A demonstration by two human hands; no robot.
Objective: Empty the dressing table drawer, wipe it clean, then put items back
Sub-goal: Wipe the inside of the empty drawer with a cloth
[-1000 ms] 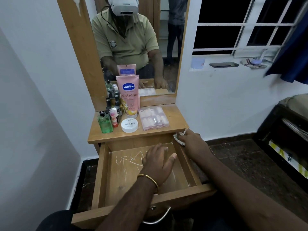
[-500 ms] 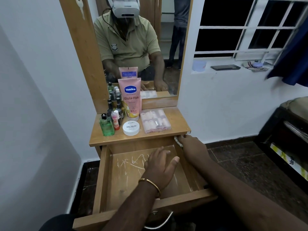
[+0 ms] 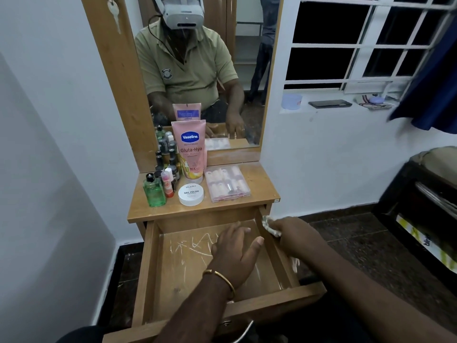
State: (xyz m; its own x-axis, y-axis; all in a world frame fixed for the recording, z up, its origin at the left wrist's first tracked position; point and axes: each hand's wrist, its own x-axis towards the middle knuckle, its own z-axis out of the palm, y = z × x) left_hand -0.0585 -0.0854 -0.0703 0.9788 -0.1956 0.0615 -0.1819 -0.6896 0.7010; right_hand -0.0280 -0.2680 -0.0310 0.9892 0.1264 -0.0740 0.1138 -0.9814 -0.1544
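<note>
The wooden drawer (image 3: 148, 273) is pulled out and holds nothing; pale scratch marks cross its floor. My left hand (image 3: 235, 253), a gold bangle on its wrist, rests flat on the drawer floor with fingers straight. My right hand (image 3: 294, 233) grips a white cloth (image 3: 268, 225) against the top of the drawer's right wall, near the back corner. On the dressing table top (image 3: 259, 184) stand a pink Vaseline tube (image 3: 189, 149), a white nail polish remover tub (image 3: 191, 194), a clear pink nail case (image 3: 227, 183), a green bottle (image 3: 153, 190) and several small dark bottles (image 3: 165, 157).
A mirror (image 3: 197, 70) rises behind the table and reflects me. White walls close in on the left. A window sill (image 3: 333, 106) at right holds a cup and a phone. A dark cabinet (image 3: 425, 209) stands at far right on the dark tiled floor.
My right hand with the cloth has slid along the drawer's right wall, back toward the rear corner and then slightly forward. My left hand stayed flat on the drawer floor.
</note>
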